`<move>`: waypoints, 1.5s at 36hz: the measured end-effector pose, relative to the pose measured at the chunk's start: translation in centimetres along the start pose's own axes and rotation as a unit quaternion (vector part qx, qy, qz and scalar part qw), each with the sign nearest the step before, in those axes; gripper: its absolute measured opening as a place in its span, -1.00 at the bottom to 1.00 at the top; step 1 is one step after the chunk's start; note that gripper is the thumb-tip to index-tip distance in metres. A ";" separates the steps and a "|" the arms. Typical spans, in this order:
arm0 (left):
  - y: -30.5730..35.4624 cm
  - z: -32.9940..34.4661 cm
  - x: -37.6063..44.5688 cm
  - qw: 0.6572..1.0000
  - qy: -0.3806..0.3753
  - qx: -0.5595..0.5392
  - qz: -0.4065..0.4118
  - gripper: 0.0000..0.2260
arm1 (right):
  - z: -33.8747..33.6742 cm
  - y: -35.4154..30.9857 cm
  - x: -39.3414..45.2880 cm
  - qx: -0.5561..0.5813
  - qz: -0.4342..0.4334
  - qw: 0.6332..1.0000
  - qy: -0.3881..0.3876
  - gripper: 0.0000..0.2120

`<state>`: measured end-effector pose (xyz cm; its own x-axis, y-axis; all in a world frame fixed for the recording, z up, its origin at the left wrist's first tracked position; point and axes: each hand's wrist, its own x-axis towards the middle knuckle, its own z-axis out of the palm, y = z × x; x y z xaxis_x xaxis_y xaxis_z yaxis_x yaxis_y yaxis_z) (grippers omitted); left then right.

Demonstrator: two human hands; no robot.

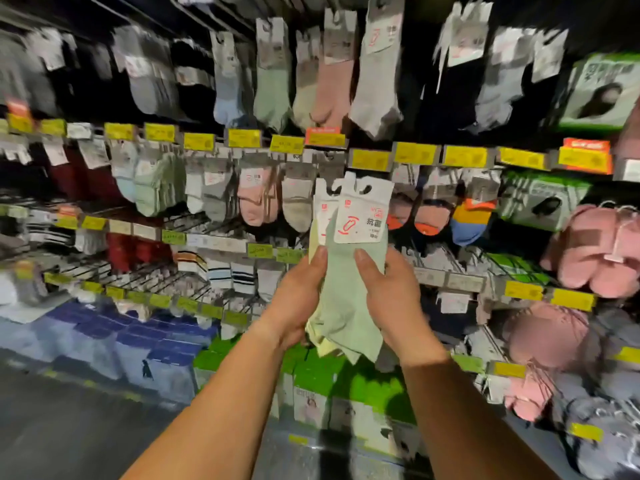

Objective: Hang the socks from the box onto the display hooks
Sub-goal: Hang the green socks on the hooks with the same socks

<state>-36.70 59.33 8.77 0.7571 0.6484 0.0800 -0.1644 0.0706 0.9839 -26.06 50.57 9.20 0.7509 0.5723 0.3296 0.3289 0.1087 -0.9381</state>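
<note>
I hold two pairs of ankle socks upright in front of the display wall. The front pair is pale green (349,306) with a white card header (363,216) that has a hook hole. Behind it sits a pale yellow pair (317,327) with its own card. My left hand (298,296) grips the left side of the bundle, thumb on the front. My right hand (391,292) grips the right side, thumb pressed on the green sock. The card tops sit just below a row of yellow price tags (370,159). No box is in view.
Rows of hooks carry hanging socks: green and pink pairs (273,88) above, pink and grey pairs (258,199) to the left. Pink slippers (592,251) hang at right. Green boxed packs (346,382) and blue packs (138,334) fill the low shelves. The view is blurred.
</note>
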 end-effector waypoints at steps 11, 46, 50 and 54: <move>5.1 -11.5 9.9 0.993 0.011 0.074 0.088 -0.78 | 11.8 -1.9 10.5 -0.078 -0.038 0.994 -0.063 -0.70; 17.8 -31.4 27.9 0.981 -0.097 0.057 0.157 -0.71 | 30.6 -14.0 25.9 -0.056 -0.090 0.990 0.090 -0.69; 18.1 -31.2 29.2 0.986 -0.077 0.029 0.143 -0.70 | 30.0 -15.8 27.9 0.010 -0.082 0.993 0.083 -0.78; 18.1 -31.0 30.2 0.990 -0.063 -0.003 0.128 -0.71 | 29.5 -17.8 30.1 0.078 -0.075 0.992 0.068 -0.83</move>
<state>-36.45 103.65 24.05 0.7632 0.5456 0.3461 -0.3648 -0.0782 0.9278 -26.26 89.85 32.66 0.7740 0.4268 0.4678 0.3576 0.3149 -0.8792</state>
